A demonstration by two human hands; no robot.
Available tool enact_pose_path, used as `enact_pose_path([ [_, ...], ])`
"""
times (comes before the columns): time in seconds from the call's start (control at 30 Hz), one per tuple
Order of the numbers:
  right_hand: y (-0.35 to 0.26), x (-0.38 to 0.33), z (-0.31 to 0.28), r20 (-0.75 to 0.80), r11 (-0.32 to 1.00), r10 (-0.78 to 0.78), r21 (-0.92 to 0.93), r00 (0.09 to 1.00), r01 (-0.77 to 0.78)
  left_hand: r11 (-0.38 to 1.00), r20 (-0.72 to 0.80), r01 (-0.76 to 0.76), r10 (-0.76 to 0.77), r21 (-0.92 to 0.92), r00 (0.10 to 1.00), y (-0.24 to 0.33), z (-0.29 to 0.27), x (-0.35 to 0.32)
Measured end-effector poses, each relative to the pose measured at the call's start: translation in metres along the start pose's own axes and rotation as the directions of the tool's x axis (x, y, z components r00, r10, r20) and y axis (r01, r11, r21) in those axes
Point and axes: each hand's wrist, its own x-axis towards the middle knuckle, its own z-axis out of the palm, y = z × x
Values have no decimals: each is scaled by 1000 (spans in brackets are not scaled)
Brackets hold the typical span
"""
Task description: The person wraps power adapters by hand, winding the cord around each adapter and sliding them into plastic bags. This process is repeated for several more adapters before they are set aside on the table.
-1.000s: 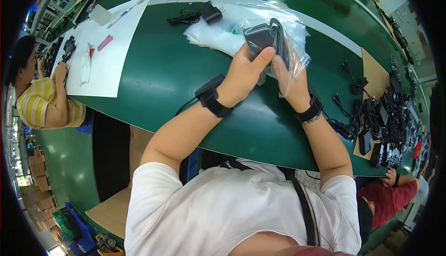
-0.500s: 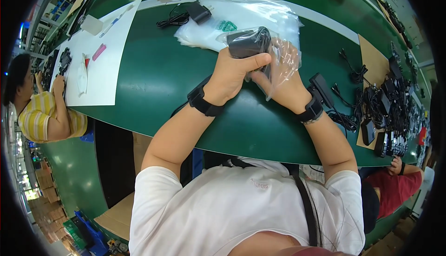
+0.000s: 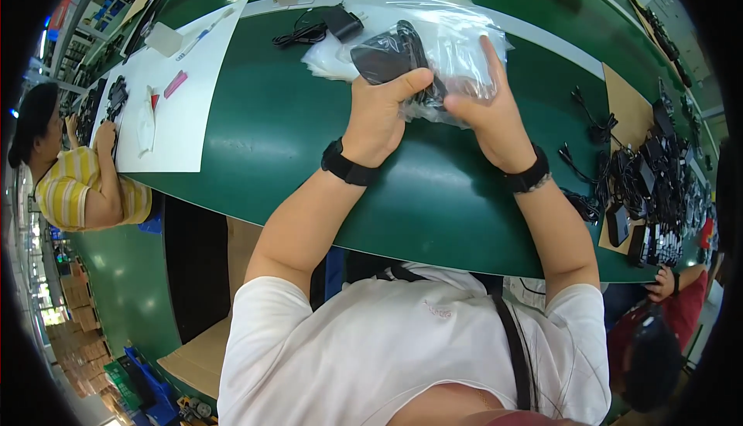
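My left hand [image 3: 381, 113] grips a black power adapter [image 3: 385, 60] with its coiled cable, which sits partly inside a clear plastic bag [image 3: 457, 54]. My right hand [image 3: 487, 109] holds the bag's edge, its fingers stretched along the plastic. Both wrists wear black bands. Under the bag lies a stack of more clear bags [image 3: 329, 56] on the green table [image 3: 271, 132]. A second black adapter with cable [image 3: 325, 25] lies just beyond the stack.
A white sheet [image 3: 174, 109] with a pen, a pink item and a small box lies at the left. A person in a yellow striped shirt [image 3: 85, 186] works there. Several black adapters and cables [image 3: 650, 178] pile up at the right on brown cardboard, beside another seated person [image 3: 665, 325].
Both hands and the bagged adapter have shifted left and farther from me over the table. The adapter sits deeper in the bag, and my right fingers now lie flat along the plastic.
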Motion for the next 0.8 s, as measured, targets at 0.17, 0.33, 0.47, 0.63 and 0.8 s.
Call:
enact_pose_path([
  [0.17, -33, 22, -35, -83, 970, -239, -53, 967, 235, 996, 74, 88, -86, -33, 994, 8, -9, 7],
  [0.33, -49, 31, -43, -3, 911, -402, 101, 916, 400, 963, 126, 199, -177, -183, 976, 12, -6, 2],
  [0.47, -20, 17, -20, 309, 995, -11, -89, 951, 40, 959, 84, 120, -101, -258, 991, 9, 1, -4],
  [0.63, -8, 4, 4, 237, 971, 85, 196, 968, -134, 956, 209, 263, -234, -127, 950, -2, 6, -16],
  [0.8, -11, 7, -8, -73, 800, -307, -560, 949, 216, 975, 81, -60, 44, 212, 996, 0, 9, -7],
])
